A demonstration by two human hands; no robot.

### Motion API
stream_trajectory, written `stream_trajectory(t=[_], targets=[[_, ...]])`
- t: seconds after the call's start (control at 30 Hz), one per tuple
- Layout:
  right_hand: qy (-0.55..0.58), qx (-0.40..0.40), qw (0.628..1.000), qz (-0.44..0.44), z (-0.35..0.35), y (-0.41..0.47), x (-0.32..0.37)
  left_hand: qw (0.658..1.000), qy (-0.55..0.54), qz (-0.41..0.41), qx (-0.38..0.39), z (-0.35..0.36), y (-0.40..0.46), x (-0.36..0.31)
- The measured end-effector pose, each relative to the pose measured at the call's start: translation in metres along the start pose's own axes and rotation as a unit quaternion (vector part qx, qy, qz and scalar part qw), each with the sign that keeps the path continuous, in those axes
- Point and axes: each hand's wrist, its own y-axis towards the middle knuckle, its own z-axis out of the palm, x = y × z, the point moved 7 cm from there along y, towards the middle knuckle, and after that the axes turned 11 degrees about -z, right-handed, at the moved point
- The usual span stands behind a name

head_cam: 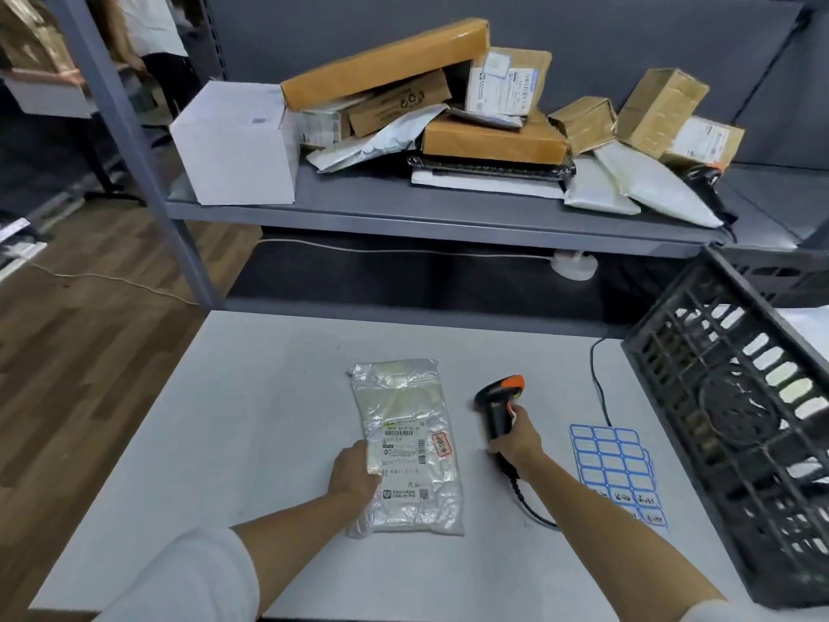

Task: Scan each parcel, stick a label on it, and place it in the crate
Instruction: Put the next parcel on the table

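Nearest to us, our left hand lies on the near left edge of the clear, crinkled plastic parcel bag, fingers spread fairly flat and pressing rather than gripping; we judge this is to pin the slippery film down and keep its printed white shipping label face up and smooth enough to read; the parcel rests lengthwise on the pale grey table, roughly at its middle.

Just to the right, our right hand is curled round the handle of the black handheld barcode scanner with an orange top, its head turned left toward the label; the coiled cable trails back past the wrist; the scan looks to be the step in hand, with labelling and crating not yet done.

Beside that hand lies the sheet of blue-bordered white stickers, flat and within easy reach for the next step; further right the black slatted plastic crate stands tilted at the table's edge, its open side turned our way, presumably so parcels can be dropped in without a stretch.

Beyond, the grey metal shelf holds the heap of brown cardboard boxes and white mailers, apparently awaiting their turn.
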Motion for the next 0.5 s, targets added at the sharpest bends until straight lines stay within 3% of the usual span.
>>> stream_trajectory(t=[0.13, 0.3, 0.4, 0.5], targets=[[0.062, -0.031, 0.998, 0.007, -0.018, 0.008, 0.022, 0.999, -0.038, 0.006, 0.018, 0.001, 0.004, -0.007], [0.127, -0.059, 0.988, -0.066, -0.042, 0.000, 0.058, 0.994, -0.021, 0.034, 0.099, 0.017, 0.003, -0.026], [0.188, -0.013, 0.978, -0.085, -0.041, -0.013, 0.070, 0.990, -0.028, 0.039, 0.132, 0.024, -0.001, -0.035], [0.198, 0.089, 0.975, -0.053, -0.025, -0.028, 0.068, 0.989, -0.012, 0.035, 0.141, 0.028, -0.002, -0.037]])
